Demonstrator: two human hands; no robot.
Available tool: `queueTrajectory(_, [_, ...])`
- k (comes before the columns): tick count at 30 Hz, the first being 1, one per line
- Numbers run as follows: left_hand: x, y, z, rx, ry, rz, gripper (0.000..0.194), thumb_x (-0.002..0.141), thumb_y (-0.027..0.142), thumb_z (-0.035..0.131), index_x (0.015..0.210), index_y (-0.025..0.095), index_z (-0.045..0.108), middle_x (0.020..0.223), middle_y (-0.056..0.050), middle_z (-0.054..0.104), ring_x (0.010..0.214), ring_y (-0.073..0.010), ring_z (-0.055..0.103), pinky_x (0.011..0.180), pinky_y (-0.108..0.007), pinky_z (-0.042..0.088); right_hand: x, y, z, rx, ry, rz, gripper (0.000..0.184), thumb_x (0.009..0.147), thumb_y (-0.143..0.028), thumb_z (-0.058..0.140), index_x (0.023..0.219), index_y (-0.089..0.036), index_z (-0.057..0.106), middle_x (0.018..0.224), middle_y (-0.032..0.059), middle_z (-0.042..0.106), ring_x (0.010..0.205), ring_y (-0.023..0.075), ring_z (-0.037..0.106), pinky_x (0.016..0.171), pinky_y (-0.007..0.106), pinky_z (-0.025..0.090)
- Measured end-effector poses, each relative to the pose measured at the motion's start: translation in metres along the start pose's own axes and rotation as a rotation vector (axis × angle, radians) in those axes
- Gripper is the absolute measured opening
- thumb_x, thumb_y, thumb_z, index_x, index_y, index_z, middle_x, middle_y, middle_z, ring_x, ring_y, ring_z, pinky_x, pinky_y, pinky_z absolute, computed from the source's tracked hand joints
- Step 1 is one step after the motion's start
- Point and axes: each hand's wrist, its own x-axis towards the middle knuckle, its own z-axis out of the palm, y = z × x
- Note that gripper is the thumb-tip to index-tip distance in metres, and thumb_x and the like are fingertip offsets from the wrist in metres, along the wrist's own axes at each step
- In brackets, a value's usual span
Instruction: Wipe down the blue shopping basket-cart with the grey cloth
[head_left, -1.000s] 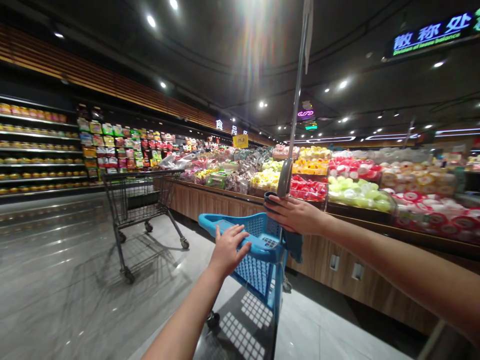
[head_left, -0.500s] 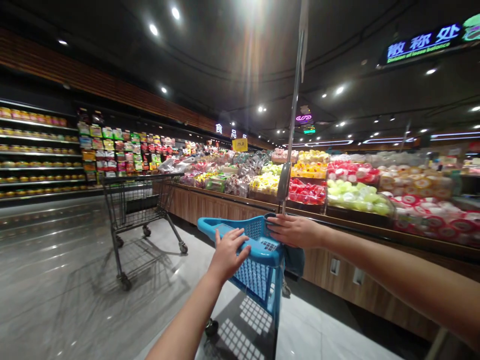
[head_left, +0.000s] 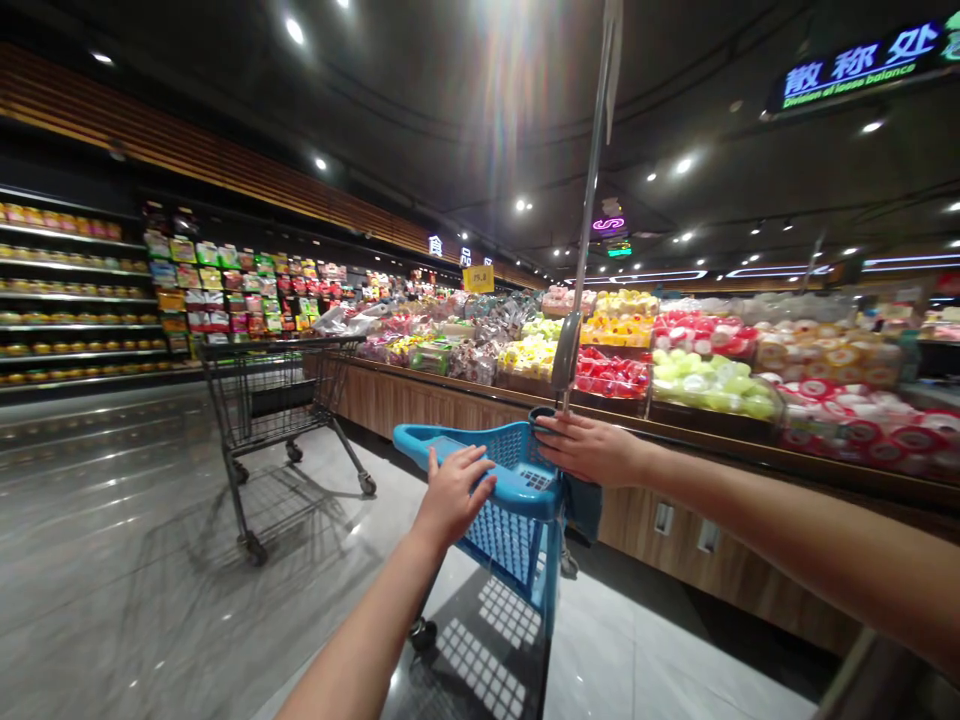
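A small blue plastic shopping cart (head_left: 517,525) stands right in front of me. My left hand (head_left: 452,493) rests on its blue rim, fingers spread and curled lightly over the edge. My right hand (head_left: 589,449) is wrapped round the dark base of a tall metal pole (head_left: 590,195) that rises from the cart's right corner. A dark blue cloth (head_left: 583,507) hangs below that hand.
An unattended dark wire cart (head_left: 274,400) stands on the glossy grey floor to the left. A long wooden counter (head_left: 450,408) with bins of wrapped sweets runs along the right. Snack shelves (head_left: 75,290) line the far left wall.
The view shifted slightly as I and the cart moved; both hands stay on the blue cart, and the wire cart keeps its place.
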Motion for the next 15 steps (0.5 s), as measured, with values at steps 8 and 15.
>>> queueTrajectory(8, [-0.001,0.000,0.000,0.005,0.021,0.000,0.028,0.096,0.040,0.044,0.112,0.031,0.065,0.135,-0.004,0.059,0.128,-0.0259,0.049,0.112,-0.068,0.001,-0.008,-0.018,0.014,0.021,0.018,-0.091,0.035,0.094,-0.022,0.048,0.128,-0.017,0.058,0.140,0.0066,0.053,0.142,0.0253,0.029,0.120,0.044,0.024])
queueTrajectory(15, [-0.001,-0.002,0.004,-0.010,0.039,0.007,0.028,0.096,0.040,0.043,0.111,0.030,0.065,0.134,-0.004,0.060,0.127,-0.0263,0.049,0.112,-0.069,-0.001,-0.005,0.012,-0.005,0.057,0.049,-0.076,0.040,0.091,-0.019,0.052,0.131,-0.019,0.055,0.142,0.0060,0.052,0.142,0.0243,0.030,0.120,0.046,0.021])
